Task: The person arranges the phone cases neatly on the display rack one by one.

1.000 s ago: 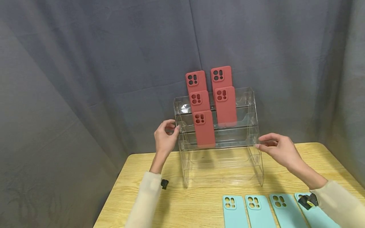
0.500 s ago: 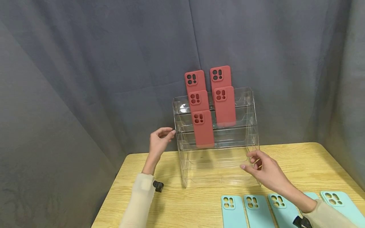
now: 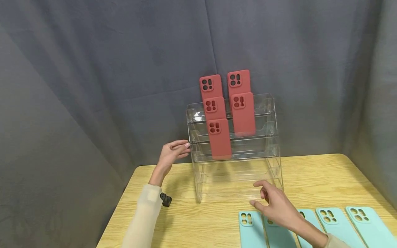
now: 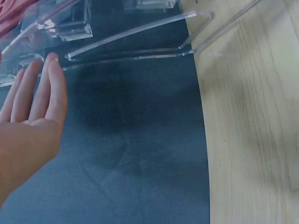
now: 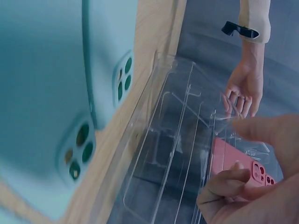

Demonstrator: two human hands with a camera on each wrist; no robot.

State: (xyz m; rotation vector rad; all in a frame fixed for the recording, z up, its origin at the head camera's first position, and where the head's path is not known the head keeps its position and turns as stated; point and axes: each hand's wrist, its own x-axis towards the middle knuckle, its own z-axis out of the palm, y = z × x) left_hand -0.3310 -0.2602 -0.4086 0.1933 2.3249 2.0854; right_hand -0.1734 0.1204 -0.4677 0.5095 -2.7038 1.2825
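Note:
A clear acrylic tiered stand rises at the middle of the table, holding several red phone cases on its upper tiers. At the stand's left side is my left hand, its fingers straight and its fingertips right at the edge. The left wrist view shows that palm with nothing in it. My right hand hovers above several mint-green phone cases at the front right, thumb and index finger apart. It holds nothing, and it partly covers the second case from the left.
The wooden table ends at a rounded edge at the back, with a grey curtain behind and at both sides. More mint-green cases lie in a row toward the right.
My right hand has moved from the stand's right side down and left, over the mint-green cases. My left hand has drawn slightly down and left, its fingers straightening.

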